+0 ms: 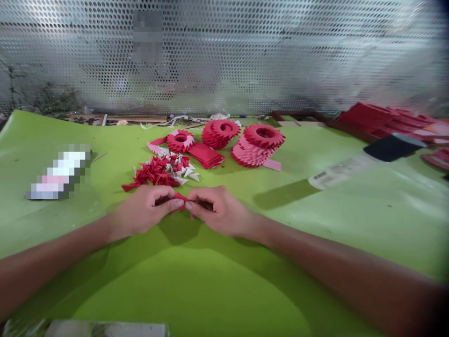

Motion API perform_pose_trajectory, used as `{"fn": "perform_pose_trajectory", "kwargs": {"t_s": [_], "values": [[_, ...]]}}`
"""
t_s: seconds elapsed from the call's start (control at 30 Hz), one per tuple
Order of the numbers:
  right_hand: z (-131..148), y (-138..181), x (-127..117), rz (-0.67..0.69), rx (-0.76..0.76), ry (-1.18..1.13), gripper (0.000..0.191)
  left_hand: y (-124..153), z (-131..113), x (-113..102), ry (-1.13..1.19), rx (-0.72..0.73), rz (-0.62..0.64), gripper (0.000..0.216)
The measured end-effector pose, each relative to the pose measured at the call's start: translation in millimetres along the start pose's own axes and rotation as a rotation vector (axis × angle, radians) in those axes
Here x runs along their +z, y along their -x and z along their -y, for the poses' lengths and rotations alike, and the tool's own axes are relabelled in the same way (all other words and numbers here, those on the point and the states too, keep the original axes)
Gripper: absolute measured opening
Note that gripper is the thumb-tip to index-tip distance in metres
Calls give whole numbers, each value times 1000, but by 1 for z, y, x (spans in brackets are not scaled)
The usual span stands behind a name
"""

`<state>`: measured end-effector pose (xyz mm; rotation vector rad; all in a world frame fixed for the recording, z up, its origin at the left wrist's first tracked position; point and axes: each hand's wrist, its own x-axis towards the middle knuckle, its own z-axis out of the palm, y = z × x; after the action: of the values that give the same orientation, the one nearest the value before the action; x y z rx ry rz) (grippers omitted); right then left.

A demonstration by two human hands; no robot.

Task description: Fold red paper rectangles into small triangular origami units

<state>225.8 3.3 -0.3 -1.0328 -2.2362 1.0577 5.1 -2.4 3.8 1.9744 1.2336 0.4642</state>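
Near edge: a pale flat object (105, 329) is seen w/ blurred detail, and beyond it, on green table cover (196, 290), a small red folded paper piece (181, 198) is pinched btwn left hand (145, 209) & right hand (219, 210), fingertips together, w/ a pile of red/white folded pieces (163, 172) just beyond and stacked red paper rings (257, 144) farther right.

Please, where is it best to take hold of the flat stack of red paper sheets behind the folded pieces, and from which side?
Probably grip the red paper stack by its near right corner, coming from the right. It lies flat, and the pile of folded pieces crowds its left side.
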Motion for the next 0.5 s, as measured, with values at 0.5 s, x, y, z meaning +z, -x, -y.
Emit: {"fn": "perform_pose_trajectory", "kwargs": {"t_s": [0.5], "values": [[0,-2,-4,63,59,11,29,1,-5,-2,-21,-17,96,39]]}}
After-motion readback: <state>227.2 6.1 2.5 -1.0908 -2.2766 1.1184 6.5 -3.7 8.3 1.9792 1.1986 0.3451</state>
